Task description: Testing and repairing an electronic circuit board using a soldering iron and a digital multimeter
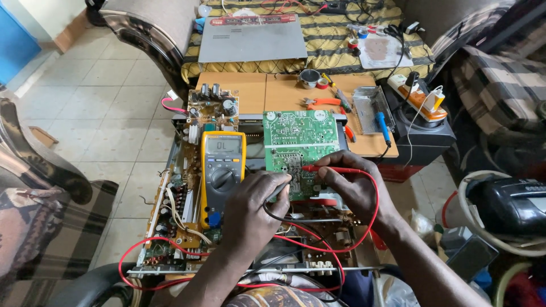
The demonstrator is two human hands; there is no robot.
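Fingers of the left hand (256,213) curl together around a black test probe (277,193), pinching it with its tip down on the green circuit board (298,139). Those of the right hand (350,182) pinch a red test probe (335,169) between thumb and forefinger, held nearly level, its tip touching the same board just right of the black one; the exact solder points are too small to tell. That board lies solder side up, tilted across the open chassis (170,227) of an electronic unit, between the two hands and the wooden table (284,91) behind.

Just left of the board a yellow multimeter (223,167) rests on the chassis, screen lit, dial pointing down-left. Red lead wire (364,227) loops from the right hand around the wrist and across the lower chassis; black lead runs beneath the left palm. Left of the meter sits a brown power board (213,105) with capacitors. On the table lie orange-handled pliers (324,103), a blue-handled soldering iron (384,125) and a tape roll (310,78). Beyond, a grey metal cover (253,40) rests on a striped sofa.
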